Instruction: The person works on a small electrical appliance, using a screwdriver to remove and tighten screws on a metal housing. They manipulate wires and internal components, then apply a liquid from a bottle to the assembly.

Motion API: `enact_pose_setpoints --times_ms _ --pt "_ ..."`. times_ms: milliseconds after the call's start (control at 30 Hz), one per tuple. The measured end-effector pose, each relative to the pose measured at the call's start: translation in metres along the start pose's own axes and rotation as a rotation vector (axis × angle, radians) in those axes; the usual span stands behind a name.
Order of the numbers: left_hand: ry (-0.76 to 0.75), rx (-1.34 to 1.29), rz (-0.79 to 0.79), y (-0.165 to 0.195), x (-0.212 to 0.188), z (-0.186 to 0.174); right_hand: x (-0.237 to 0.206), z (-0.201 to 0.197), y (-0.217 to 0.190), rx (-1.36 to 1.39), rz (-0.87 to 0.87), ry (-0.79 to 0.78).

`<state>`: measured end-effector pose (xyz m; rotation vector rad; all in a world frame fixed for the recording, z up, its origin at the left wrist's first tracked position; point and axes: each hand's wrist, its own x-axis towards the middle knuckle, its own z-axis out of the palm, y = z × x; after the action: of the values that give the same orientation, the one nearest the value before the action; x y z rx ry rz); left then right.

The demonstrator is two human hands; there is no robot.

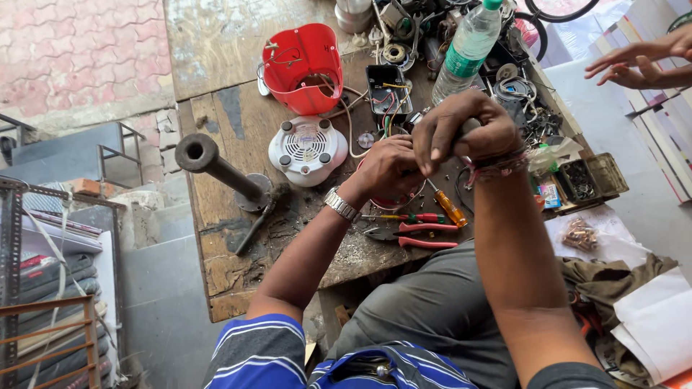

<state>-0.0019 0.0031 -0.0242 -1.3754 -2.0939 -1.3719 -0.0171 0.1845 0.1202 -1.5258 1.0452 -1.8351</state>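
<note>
Small round red part [389, 200], low over the middle of the worn wooden workbench [216, 43], mostly hidden under the hands; long axis and heading not readable. Left hand [389, 169] cupped over that part, fingers curled on it, metal-strapped wristwatch [340, 204] on the wrist. Right hand [465, 130] just above and touching the left, closed in a fist round a grey tool handle [470, 126]; working end hidden, so pointing direction unclear. Red threads tied at the right wrist.

Just below the hands: orange-handled screwdriver [448, 205], long axis slanting, tip up-left toward the part, handle down-right. Beside it, red-handled pliers [414, 236] lying roughly level, nose to the left.

Further out: white round appliance base [308, 148] upside down, feet and vent grille upward; behind it a red plastic appliance housing [303, 68] with loose wires; an open black box of coloured wires [387, 90]; a clear plastic water bottle with green cap [468, 47], tilted. Left on the bench, a dark iron pipe stub [216, 169] on a flange. Top right, another person's hand [638, 61], fingers spread.
</note>
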Motion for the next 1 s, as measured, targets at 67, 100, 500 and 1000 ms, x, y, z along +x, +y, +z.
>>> enact_pose_setpoints --times_ms 67,100,500,1000 --pt "0.017 0.044 -0.005 -0.003 -0.002 0.004 -0.003 0.003 0.016 0.029 -0.047 0.233" --pt "0.026 0.061 -0.008 -0.003 -0.003 0.007 -0.010 0.015 0.027 -0.046 -0.110 0.498" --pt "0.063 0.091 -0.072 0.001 -0.001 0.005 -0.022 0.036 0.033 -0.326 -0.192 1.018" --pt "0.025 0.022 -0.070 0.013 0.006 -0.007 -0.020 0.014 0.014 -0.085 0.063 0.491"
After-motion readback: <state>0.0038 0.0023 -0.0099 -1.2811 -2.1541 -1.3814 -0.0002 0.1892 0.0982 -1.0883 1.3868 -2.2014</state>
